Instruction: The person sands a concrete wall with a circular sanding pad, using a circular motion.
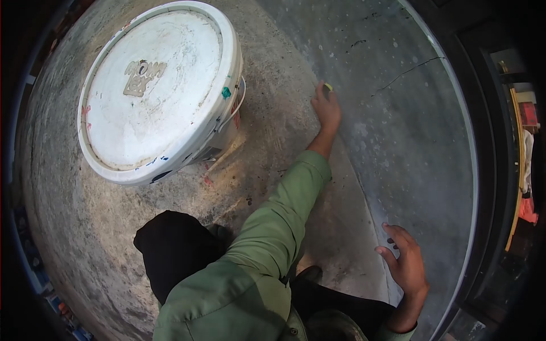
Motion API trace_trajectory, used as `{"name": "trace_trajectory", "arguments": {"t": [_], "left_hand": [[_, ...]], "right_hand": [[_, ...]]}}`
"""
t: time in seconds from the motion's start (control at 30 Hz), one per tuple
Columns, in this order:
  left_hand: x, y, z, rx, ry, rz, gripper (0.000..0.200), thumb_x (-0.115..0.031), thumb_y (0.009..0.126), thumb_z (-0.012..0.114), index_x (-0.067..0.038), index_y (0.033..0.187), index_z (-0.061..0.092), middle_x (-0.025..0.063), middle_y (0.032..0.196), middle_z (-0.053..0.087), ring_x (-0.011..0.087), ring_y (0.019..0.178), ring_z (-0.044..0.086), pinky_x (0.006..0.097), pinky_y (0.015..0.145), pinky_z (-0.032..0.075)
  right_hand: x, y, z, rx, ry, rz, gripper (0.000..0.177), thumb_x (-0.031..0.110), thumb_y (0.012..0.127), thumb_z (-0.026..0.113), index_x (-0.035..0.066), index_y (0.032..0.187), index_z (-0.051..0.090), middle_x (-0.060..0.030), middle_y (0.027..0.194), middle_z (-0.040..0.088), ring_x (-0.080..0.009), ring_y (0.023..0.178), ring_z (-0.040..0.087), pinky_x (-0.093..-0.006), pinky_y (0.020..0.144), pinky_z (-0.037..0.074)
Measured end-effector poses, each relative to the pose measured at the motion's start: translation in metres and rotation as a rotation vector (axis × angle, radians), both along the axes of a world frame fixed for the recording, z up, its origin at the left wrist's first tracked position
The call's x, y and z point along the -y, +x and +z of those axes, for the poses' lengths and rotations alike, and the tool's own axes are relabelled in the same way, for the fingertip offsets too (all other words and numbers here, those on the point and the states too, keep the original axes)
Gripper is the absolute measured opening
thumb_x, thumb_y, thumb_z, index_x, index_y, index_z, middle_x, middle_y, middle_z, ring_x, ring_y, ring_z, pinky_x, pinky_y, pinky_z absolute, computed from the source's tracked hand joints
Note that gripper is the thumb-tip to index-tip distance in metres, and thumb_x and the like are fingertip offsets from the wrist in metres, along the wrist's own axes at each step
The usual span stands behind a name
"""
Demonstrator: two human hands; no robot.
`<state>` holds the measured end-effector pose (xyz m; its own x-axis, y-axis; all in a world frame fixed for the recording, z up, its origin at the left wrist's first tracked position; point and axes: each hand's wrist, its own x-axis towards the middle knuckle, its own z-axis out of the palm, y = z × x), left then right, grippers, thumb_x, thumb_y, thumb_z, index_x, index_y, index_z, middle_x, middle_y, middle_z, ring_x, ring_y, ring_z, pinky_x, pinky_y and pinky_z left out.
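My left hand [327, 111] reaches forward at the end of a green sleeve, over the seam where the rough floor meets a smooth grey surface [409, 142]. Its fingers close on a small yellow-green thing [328, 87], mostly hidden by the hand; I cannot tell its kind. Nearer to me at the lower right, my right hand [406, 264] hovers by the same grey surface, thumb and fingers apart and slightly curled, with no held thing showing. To the left of my left hand stands a white lidded bucket [153, 91] with paint marks and a wire handle.
Rough concrete floor [62, 227] spreads around the bucket. A thin crack [409, 74] runs across the grey surface. Along the right is a dark frame [475, 96], with a yellow strip [516, 165] and red items beyond it. My black-clad knee [176, 250] is at the lower left.
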<state>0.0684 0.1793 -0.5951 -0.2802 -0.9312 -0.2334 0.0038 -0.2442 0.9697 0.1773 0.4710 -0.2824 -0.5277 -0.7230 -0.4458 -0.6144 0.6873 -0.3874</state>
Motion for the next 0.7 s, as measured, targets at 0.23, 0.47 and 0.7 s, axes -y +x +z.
{"name": "trace_trajectory", "arguments": {"t": [0.23,0.47,0.7], "left_hand": [[-0.079,0.022,-0.019,-0.062,-0.077,-0.153,0.056,-0.020,0.102,0.055,-0.011,0.154,0.037,0.0278,0.135,0.039,0.0433,0.123,0.045,0.0469,0.107,0.039],[-0.106,0.016,-0.018,-0.040,-0.161,-0.089,0.055,-0.024,0.105,0.052,-0.017,0.156,0.034,0.0245,0.138,0.036,0.0416,0.125,0.045,0.0468,0.108,0.040],[-0.013,0.005,-0.023,-0.024,-0.203,-0.077,0.052,-0.022,0.105,0.050,-0.015,0.154,0.036,0.0252,0.135,0.041,0.0392,0.120,0.047,0.0443,0.106,0.041]], "right_hand": [[0.000,0.003,0.003,0.004,0.041,-0.029,0.053,0.025,0.087,0.078,0.004,0.133,0.062,-0.0190,0.125,0.067,-0.0376,0.109,0.066,-0.0422,0.092,0.055],[0.003,0.006,0.005,-0.025,-0.011,0.002,0.053,0.026,0.087,0.078,0.005,0.133,0.062,-0.0196,0.123,0.066,-0.0377,0.107,0.066,-0.0423,0.091,0.055],[-0.022,0.005,0.006,-0.044,-0.015,-0.014,0.052,0.025,0.087,0.078,0.006,0.133,0.062,-0.0191,0.122,0.067,-0.0361,0.103,0.067,-0.0412,0.089,0.056]]}}
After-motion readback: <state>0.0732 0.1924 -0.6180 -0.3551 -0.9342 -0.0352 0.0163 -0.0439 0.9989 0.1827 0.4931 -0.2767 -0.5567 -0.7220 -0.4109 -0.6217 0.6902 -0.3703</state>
